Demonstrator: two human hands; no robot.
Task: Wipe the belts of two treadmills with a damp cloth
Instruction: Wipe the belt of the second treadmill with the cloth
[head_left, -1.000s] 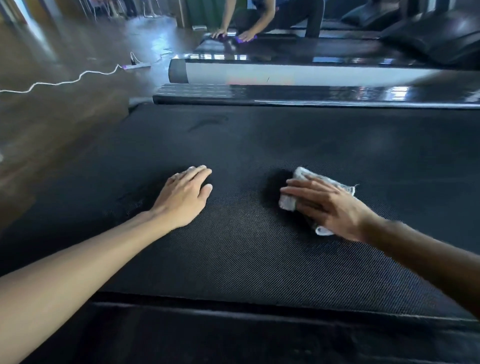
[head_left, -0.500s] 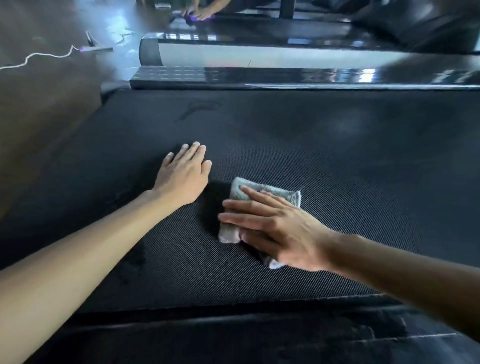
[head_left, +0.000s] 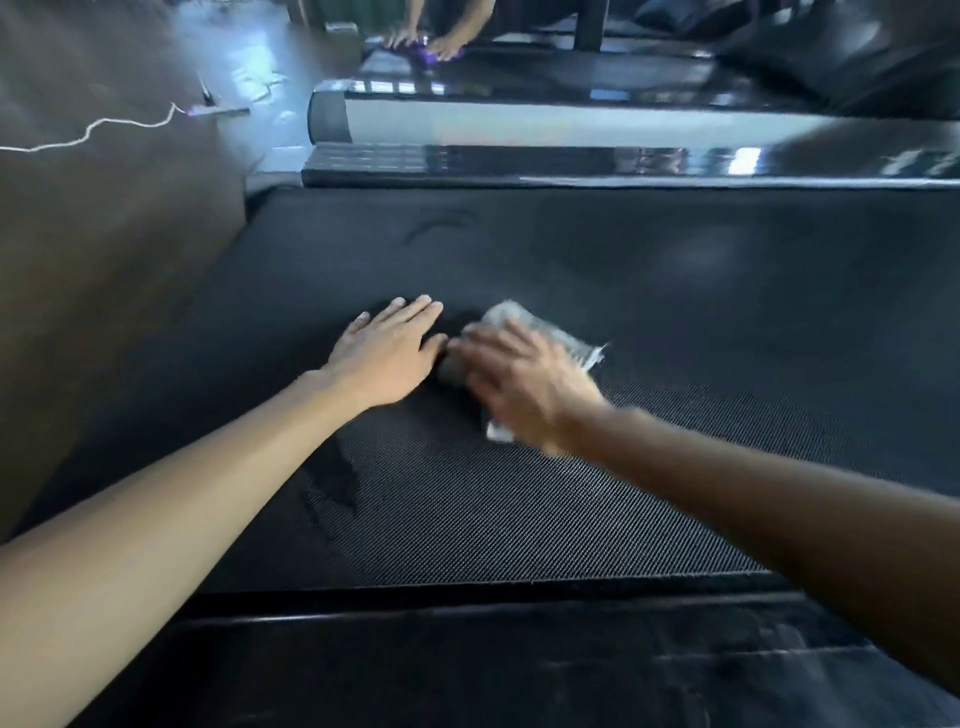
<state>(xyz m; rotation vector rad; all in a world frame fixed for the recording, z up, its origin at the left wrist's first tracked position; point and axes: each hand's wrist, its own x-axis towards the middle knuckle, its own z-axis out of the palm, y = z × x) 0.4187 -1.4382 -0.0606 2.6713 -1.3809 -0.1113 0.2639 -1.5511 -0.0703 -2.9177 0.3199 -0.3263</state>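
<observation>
1. Head view: the left hand (head_left: 387, 353) lies flat, palm down and fingers spread loosely, on the black textured treadmill belt (head_left: 519, 509); it grasps nothing.
2. The right hand (head_left: 524, 382) is blurred and presses flat on a light grey cloth (head_left: 540, 327), fingers stretched over it and pointing left. The cloth lies on the belt under this hand, with its far edge and a lower corner showing past the fingers. Whether the fingers pinch the cloth or only pin it down, I cannot tell.
3. The fingertips of the right hand are just beside the thumb side of the left hand, near the middle of the belt.
4. A darker smear (head_left: 332, 483) marks the belt just beside the left forearm.
5. A dark side rail (head_left: 467, 660) runs along the near edge of the belt; a glossy rail (head_left: 519, 163) borders the far edge.
6. Beyond it stands a second treadmill (head_left: 545, 122) with a pale side panel.
7. At the top, another person's two hands (head_left: 426, 44) rest on a purple cloth (head_left: 423, 52).
8. A white cable (head_left: 98, 127) snakes across the brown floor (head_left: 104, 234) to a power strip (head_left: 218, 110).
9. No containers are in sight.
</observation>
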